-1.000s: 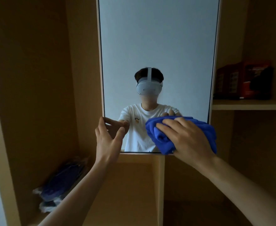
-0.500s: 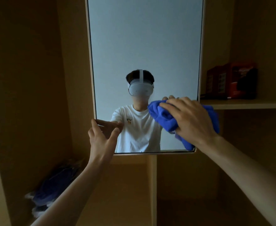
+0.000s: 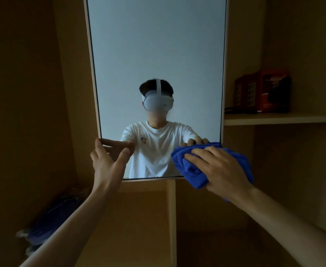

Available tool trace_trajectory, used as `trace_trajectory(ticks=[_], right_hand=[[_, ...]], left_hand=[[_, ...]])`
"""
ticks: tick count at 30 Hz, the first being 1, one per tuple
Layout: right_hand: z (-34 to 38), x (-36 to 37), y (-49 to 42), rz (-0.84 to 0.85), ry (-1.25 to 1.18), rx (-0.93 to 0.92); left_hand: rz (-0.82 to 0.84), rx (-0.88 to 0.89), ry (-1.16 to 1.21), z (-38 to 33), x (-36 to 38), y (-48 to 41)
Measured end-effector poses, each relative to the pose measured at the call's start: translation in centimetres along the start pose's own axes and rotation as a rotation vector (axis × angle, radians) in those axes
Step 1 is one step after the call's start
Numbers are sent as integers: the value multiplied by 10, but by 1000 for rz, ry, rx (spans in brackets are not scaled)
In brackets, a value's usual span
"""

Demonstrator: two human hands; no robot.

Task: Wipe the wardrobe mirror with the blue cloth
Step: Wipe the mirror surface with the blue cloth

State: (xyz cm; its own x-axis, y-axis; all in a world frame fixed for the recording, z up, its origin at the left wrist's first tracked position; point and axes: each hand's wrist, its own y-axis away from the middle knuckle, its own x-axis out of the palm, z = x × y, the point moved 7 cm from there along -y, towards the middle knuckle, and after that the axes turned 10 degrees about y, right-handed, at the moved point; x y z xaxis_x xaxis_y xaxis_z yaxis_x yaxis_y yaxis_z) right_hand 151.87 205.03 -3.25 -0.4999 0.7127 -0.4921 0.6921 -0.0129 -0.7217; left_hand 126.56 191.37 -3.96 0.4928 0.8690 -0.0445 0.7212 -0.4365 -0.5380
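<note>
Wooden wardrobe (image 3: 42, 112) shelving surrounded the mirror (image 3: 158, 54). Right hand (image 3: 223, 170) had its fingers spread and curled over the bunched blue cloth (image 3: 189, 170), pressing it on the glass at the lower right corner. Left hand (image 3: 108, 166) was straight-fingered, gripping nothing, thumb on the mirror's left edge. Red boxes (image 3: 264, 91) sat on the right shelf (image 3: 281, 119).

The top edge cuts off the mirror (image 3: 158, 45), and the blue cloth (image 3: 189, 170) hides its lower right corner. The bundle (image 3: 50, 220) at lower left is too dim to identify.
</note>
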Motion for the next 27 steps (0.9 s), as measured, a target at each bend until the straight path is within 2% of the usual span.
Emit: trace_trajectory(ticks=[4, 9, 11, 16, 19, 23, 27], right_hand=[[-13, -9, -6, -3, -4, 67], [-47, -41, -26, -217, -65, 215], [-51, -43, -27, -251, -72, 239], [-37, -14, 3, -77, 5, 310], [-31, -6, 14, -58, -28, 342], [-54, -12, 8, -121, -206, 606], [-71, -20, -1, -206, -204, 797]], left_hand=[[13, -13, -10, 0, -2, 0], [5, 3, -27, 4, -6, -1], [4, 12, -18, 3, -6, -1], [7, 14, 6, 2, -6, 0], [19, 0, 2, 2, -6, -2], [44, -3, -28, 2, -6, -1], [56, 3, -12, 3, -11, -3]])
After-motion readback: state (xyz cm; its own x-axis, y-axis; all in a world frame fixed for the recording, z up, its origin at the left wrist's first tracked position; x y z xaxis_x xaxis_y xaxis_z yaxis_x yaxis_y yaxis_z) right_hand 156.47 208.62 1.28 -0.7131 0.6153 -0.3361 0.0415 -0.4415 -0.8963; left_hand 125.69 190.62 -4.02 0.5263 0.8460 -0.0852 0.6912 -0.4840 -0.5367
